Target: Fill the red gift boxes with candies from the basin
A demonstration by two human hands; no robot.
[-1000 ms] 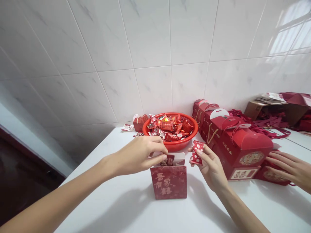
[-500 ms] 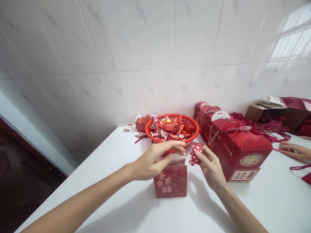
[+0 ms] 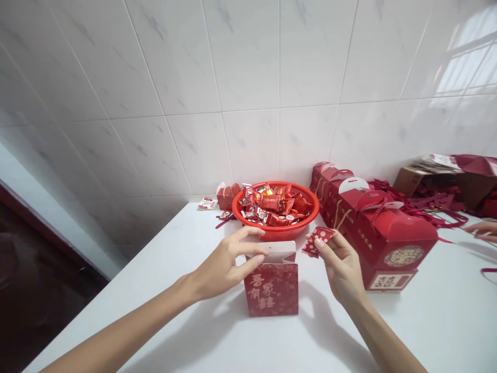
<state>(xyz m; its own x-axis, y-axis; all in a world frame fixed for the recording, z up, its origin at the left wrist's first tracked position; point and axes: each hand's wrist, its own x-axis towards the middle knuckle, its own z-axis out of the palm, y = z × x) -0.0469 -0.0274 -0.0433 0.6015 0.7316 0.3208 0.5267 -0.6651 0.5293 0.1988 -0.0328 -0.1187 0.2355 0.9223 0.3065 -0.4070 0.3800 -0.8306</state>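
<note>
A small red paper gift box (image 3: 272,290) with pale characters stands upright on the white table, its top open. My left hand (image 3: 229,264) is at the box's left upper edge, thumb and fingers apart over the opening; whether they touch the rim I cannot tell. Between the thumb and fingers of my right hand (image 3: 341,264) is a red wrapped candy (image 3: 317,241) with white dots, held just right of the box. Behind the box sits a red plastic basket (image 3: 279,232) heaped with wrapped candies (image 3: 269,203).
Red gift boxes with handles (image 3: 388,238) stand in a row on the right. Beyond them lie dark red ribbons (image 3: 430,199) and a cardboard box (image 3: 407,178). Another person's hand (image 3: 485,229) shows at the right edge. Cards (image 3: 207,203) and a small red box (image 3: 227,197) sit by the wall.
My left hand has moved left and slightly down, uncovering the box's opening. The candy in my right hand has turned a little. The other person's hand has withdrawn toward the right edge.
</note>
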